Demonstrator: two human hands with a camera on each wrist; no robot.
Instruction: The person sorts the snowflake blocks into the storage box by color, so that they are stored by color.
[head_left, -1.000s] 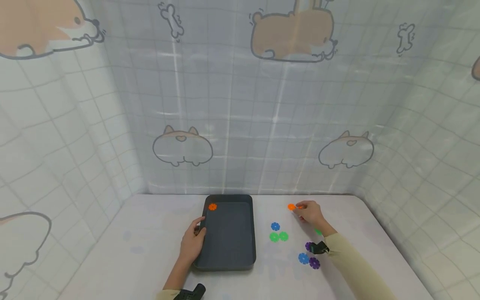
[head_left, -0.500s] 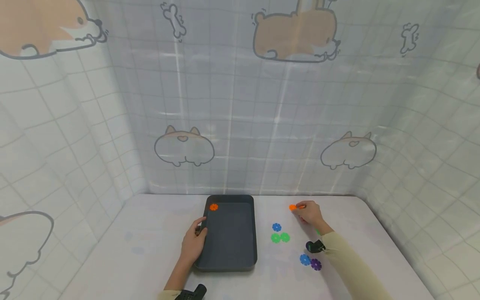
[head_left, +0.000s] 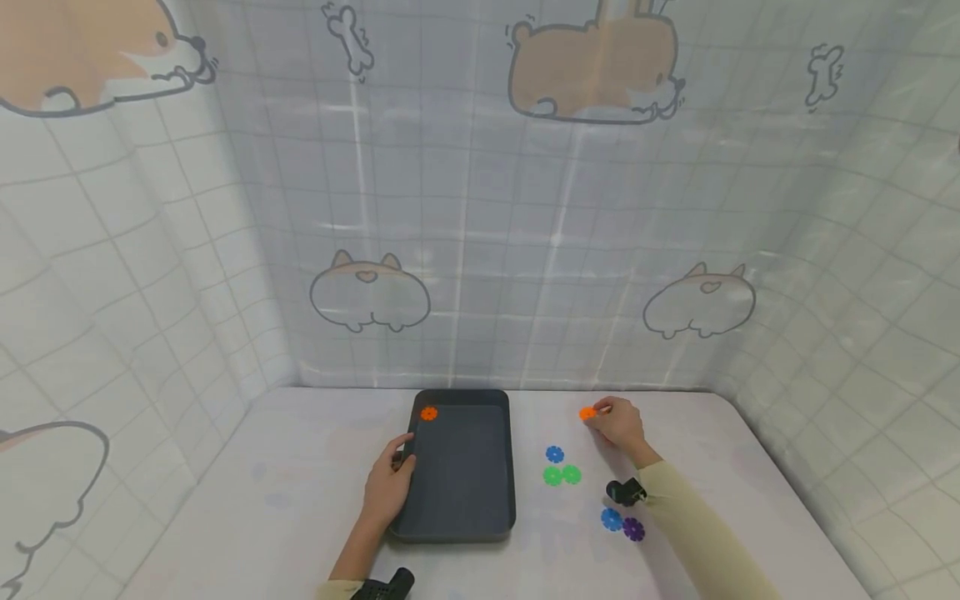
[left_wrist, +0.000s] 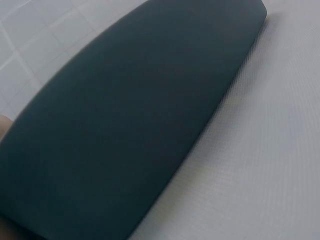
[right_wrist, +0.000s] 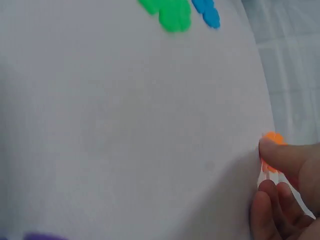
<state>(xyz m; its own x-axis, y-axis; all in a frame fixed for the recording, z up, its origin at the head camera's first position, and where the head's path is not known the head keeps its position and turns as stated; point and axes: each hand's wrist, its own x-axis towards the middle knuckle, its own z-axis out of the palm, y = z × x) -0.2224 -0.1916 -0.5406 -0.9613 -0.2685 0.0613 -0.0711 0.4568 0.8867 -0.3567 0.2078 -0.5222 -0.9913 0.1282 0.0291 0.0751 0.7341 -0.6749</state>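
At the tray's left edge, my left hand grips the rim of the dark grey tray; the left wrist view shows the tray's outer wall up close. Inside the tray, near its far left corner, lies an orange flower-shaped disc. To the right of the tray, my right hand pinches another orange flower-shaped disc between thumb and fingers, just over the table. In the right wrist view, that orange piece is partly covered by the thumb.
Between tray and right hand lie a blue disc and two green discs. Nearer the front are a blue disc and a purple disc. A tile-patterned curtain surrounds the white table.
My right wrist has shifted slightly left, and a green disc and a purple disc beside it are now hidden. My left hand and the tray have stayed in place.
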